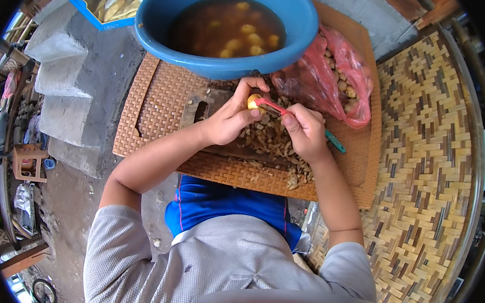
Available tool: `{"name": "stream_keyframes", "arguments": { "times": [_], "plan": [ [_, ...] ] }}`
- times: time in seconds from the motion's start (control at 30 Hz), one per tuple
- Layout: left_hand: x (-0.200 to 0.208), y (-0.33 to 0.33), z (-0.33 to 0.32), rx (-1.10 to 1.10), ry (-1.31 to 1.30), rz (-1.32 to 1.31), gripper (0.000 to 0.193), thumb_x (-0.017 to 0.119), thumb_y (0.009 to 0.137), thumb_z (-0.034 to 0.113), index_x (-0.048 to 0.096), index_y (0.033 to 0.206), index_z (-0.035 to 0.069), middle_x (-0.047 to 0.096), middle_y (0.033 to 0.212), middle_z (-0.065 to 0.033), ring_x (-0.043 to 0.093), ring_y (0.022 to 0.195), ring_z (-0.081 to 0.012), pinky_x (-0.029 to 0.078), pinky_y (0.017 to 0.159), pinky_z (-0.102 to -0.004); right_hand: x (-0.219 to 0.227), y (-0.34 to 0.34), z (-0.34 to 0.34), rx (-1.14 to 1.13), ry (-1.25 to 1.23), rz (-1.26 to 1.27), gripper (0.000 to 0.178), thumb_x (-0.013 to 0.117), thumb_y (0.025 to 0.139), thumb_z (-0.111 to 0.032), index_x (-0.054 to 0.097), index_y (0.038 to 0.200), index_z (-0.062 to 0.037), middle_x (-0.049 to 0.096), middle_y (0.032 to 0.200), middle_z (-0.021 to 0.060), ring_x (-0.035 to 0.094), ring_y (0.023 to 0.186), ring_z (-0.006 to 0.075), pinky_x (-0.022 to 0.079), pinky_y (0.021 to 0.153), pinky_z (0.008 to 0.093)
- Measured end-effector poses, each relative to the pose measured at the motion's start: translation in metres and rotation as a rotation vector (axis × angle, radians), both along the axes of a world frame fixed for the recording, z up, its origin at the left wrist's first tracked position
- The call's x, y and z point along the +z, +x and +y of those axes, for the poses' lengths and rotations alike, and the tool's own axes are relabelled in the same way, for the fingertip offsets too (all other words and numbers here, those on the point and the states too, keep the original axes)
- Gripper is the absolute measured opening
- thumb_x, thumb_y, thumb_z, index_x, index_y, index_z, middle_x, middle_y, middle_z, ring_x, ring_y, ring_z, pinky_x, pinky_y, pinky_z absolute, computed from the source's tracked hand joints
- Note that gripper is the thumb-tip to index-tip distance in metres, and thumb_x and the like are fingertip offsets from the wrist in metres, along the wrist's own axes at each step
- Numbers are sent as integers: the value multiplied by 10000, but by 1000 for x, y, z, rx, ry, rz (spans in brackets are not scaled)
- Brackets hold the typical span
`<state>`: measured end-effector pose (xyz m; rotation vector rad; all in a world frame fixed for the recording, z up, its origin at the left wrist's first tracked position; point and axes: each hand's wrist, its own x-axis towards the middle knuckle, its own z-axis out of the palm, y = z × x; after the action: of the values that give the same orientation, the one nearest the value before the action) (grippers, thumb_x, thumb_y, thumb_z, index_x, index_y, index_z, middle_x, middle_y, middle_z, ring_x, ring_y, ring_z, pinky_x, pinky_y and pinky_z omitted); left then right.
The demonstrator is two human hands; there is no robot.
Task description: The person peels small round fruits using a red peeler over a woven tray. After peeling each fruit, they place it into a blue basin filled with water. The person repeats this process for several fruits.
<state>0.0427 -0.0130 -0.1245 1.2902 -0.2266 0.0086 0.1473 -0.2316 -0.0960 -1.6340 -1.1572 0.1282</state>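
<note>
the small, round, peeled yellow potato [252,101] is sitting over the middle of the brown, woven-pattern table [157,90], clamped in the fingers of the left hand [229,120], which is nearer. the right hand [308,133] is gripping a slim red plastic peeler [272,105], fingers closed on its handle. the potato is lying left of the right fingers; the peeler's long axis is running leftward and slightly toward the far edge, its head overlapping the potato. exact blade contact is not showing clearly.

tan, curled peelings [267,140] are spreading beneath, toward the near edge. a large blue plastic basin [223,67] is standing at the far edge, just beyond the left fingers. a translucent pink plastic bag [312,67] is occupying the far right side; a green handle [335,141] is projecting beside the right hand. nothing is standing between peeler and potato.
</note>
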Motion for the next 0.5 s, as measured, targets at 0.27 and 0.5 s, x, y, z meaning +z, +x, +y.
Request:
{"name": "stream_keyframes", "arguments": {
  "times": [0.27, 0.5],
  "plan": [
    [-3, 0, -5, 45, 275, -168, 496, 661, 1014, 171, 403, 1423, 63, 535, 1180, -65, 533, 1013, -133, 484, 899, -313, 2, -3, -7, 7, -64, -152, 323, 676, 1101, -270, 647, 912, -10, 595, 709, 159, 610, 606, 356, 457, 570, 428],
    [9, 1, -3, -117, 457, -117, 499, 694, 1016, 106, 475, 1456, 21, 561, 1347, -59, 600, 1092, -117, 518, 935, -302, -2, -6, -4, 0, -17, -214, 324, 696, 1082, -280, 629, 875, -39, 607, 696, 164, 640, 611, 399, 481, 558, 468]
  ]
}}
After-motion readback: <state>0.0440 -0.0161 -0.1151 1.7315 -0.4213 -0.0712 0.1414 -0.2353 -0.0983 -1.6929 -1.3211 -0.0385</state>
